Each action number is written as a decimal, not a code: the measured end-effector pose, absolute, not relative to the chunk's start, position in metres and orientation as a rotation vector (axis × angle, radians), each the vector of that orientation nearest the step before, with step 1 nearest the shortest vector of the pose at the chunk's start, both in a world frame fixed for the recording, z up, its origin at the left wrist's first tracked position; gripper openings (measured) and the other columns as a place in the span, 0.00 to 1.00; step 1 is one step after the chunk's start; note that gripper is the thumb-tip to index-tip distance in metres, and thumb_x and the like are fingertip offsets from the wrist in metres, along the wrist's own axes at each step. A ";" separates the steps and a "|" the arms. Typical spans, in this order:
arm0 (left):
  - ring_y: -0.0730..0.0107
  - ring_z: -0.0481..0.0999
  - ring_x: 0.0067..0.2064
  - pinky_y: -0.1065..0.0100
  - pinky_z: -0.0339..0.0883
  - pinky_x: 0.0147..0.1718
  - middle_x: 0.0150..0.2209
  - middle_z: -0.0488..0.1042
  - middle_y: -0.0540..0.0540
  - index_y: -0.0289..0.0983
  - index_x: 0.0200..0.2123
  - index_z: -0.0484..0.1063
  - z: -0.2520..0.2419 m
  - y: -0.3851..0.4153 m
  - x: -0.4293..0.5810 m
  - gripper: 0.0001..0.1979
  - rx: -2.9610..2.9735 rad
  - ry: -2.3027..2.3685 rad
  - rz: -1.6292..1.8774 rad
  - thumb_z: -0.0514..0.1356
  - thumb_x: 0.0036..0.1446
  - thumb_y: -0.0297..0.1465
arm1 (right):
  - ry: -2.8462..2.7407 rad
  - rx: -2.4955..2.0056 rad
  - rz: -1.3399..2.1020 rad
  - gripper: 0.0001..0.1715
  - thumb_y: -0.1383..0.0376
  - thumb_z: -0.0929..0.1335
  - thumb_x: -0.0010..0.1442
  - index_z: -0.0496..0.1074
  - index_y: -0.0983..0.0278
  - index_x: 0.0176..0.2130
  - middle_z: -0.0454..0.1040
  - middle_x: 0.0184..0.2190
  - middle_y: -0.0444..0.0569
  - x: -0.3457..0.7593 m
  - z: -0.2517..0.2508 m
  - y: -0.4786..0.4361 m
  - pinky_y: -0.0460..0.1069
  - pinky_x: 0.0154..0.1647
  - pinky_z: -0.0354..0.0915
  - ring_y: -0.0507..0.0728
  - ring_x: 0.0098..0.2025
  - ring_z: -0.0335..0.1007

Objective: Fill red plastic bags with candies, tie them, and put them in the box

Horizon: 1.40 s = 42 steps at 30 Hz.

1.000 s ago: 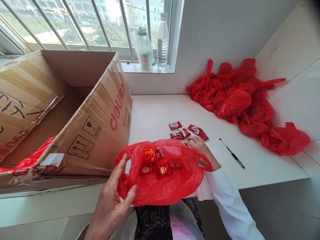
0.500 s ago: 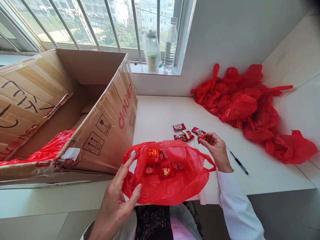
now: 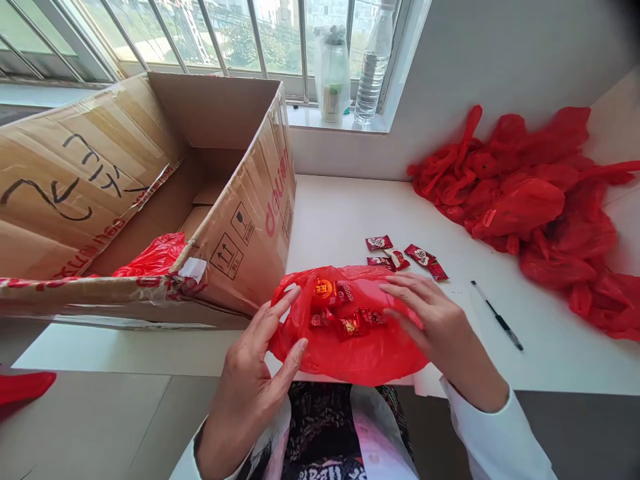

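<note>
- From the head view, the red bag (image 3: 350, 363) was front and centre, at the near edge of the worktop (image 3: 330, 207), mouth gaping up!
- Inside lay a cluster of shiny wrapped pieces (image 3: 350, 325), red with gold, bunched towards the far side.
- On the bag's left came the left hand (image 3: 253, 383), thumb and fingers spread wide, the bag's rim between them.
- Over on the right, the right hand (image 3: 445, 327) had its fingers stretched across the bag's edge; whether they pinched the plastic, you couldn't tell.
- Just beyond the bag sat a handful of small dark-red packets (image 3: 420, 255), close together, and right of them a black pen (image 3: 497, 315) lay slantwise.
- Far right, what a heap of red bags (image 3: 530, 193), piled against the wall!
- And on the left, a big open carton (image 3: 265, 200) with red plastic (image 3: 155, 257) showing inside, near its front wall.
- Up on the windowsill (image 3: 357, 123), a clear bottle (image 3: 373, 73) stood beside a plastic-wrapped container (image 3: 333, 87).
</note>
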<state>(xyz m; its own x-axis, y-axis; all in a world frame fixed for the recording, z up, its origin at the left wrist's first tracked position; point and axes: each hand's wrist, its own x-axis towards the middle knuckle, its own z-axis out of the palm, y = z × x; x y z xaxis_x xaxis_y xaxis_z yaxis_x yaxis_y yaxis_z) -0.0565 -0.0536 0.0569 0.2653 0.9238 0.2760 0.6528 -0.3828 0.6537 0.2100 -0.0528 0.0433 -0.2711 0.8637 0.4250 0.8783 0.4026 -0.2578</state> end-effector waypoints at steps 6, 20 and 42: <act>0.69 0.66 0.60 0.64 0.58 0.61 0.60 0.67 0.50 0.45 0.62 0.57 0.055 -0.058 -0.057 0.26 2.191 1.424 0.857 0.56 0.60 0.30 | -2.209 -1.829 -0.042 0.20 0.63 0.68 0.60 0.71 0.56 0.52 0.66 0.55 0.53 0.249 0.023 -0.074 0.59 0.47 0.69 0.65 0.53 0.66; 0.58 0.65 0.61 0.56 0.63 0.58 0.63 0.61 0.48 0.49 0.64 0.52 0.060 -0.067 -0.058 0.31 2.057 1.524 0.924 0.57 0.59 0.33 | -1.641 -1.748 -0.265 0.14 0.70 0.64 0.63 0.76 0.55 0.42 0.76 0.40 0.42 0.217 0.090 -0.087 0.48 0.35 0.65 0.53 0.40 0.73; 0.58 0.63 0.62 0.57 0.58 0.61 0.67 0.54 0.45 0.44 0.67 0.41 0.057 -0.074 -0.053 0.36 2.174 1.539 0.885 0.56 0.60 0.29 | -2.529 -1.732 0.045 0.15 0.76 0.64 0.50 0.72 0.66 0.38 0.75 0.35 0.55 0.186 0.018 -0.072 0.56 0.35 0.69 0.62 0.36 0.72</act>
